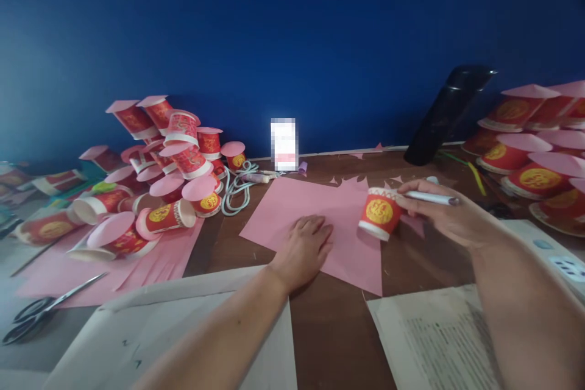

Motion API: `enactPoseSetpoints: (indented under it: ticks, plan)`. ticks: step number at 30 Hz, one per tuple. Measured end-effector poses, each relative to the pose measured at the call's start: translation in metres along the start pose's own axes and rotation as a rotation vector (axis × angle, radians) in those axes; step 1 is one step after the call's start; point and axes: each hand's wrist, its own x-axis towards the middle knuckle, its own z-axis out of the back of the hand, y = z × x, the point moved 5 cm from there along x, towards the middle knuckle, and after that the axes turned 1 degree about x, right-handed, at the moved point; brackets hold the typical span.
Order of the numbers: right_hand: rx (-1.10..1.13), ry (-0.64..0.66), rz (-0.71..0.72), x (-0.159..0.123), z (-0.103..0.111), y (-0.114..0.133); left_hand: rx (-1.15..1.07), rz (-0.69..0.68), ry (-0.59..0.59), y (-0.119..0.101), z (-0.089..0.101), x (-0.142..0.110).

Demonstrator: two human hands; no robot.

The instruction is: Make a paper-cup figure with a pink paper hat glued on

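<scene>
My left hand (307, 250) lies palm down on a sheet of pink paper (274, 213), its fingers stretched out. The paper's far right edge is cut jagged. In my right hand (434, 213) is a red paper cup (380, 213) with a gold emblem, tilted and pinched at its side near the paper's right edge. A white marker pen (432, 197) is held in the same hand, lying across the fingers. The cup's rim side shows a zigzag band. My right fingertips are partly hidden behind the cup.
Many red cups with pink paper discs (183, 158) are piled at the left, more cups (539, 177) at the right. Scissors (50, 308) lie at far left. A black flask (450, 113) leans on the blue wall. A white cable (237, 192), printed sheet (439, 335) and white paper (183, 341) lie about.
</scene>
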Motion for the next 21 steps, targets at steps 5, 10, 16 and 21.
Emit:
enactPoseSetpoints:
  ticks: [5, 10, 16, 21]
  plan:
    - [0.290, -0.388, 0.028, 0.021, 0.023, -0.017, 0.025, 0.015, 0.014, -0.002, -0.001, 0.000]
    - [0.464, -0.725, 0.147, 0.021, 0.039, -0.010, 0.108, 0.065, 0.035, -0.013, -0.003, 0.002]
    - [0.516, -0.770, 0.204, 0.021, 0.039, -0.013, 0.295, 0.136, 0.102, -0.047, -0.018, 0.011]
    - [0.306, -0.728, 0.330, 0.014, 0.024, -0.009, 0.323, 0.131, 0.117, -0.067, -0.020, 0.012]
